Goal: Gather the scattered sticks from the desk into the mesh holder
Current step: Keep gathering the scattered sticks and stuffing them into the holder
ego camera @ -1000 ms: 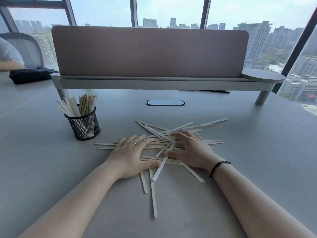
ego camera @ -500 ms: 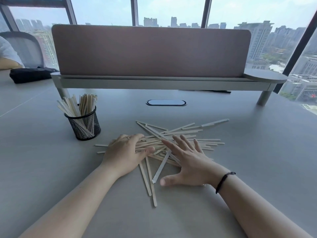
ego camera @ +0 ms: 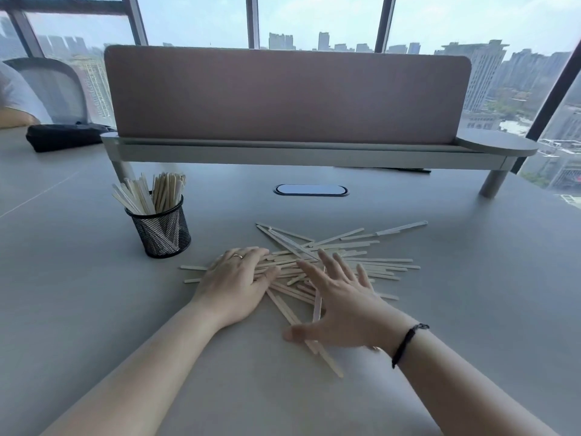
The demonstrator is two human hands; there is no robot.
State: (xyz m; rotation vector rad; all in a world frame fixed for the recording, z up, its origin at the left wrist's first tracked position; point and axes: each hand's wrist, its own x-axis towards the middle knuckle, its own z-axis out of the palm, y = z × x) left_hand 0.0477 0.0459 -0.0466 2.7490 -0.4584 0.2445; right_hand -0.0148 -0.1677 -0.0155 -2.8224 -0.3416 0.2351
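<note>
Sticks (ego camera: 342, 262) lie in a loose crisscrossed heap on the grey desk (ego camera: 471, 309), to the right of the black mesh holder (ego camera: 162, 232), which stands upright and already has many sticks in it. At the heap's left end the left hand (ego camera: 234, 283) rests palm down, its fingers lying close together and slightly bent over the sticks. At the near side the right hand (ego camera: 341, 305) is spread wide over the heap, fingers straight and thumb stretched out across a few sticks near the desk's front.
</note>
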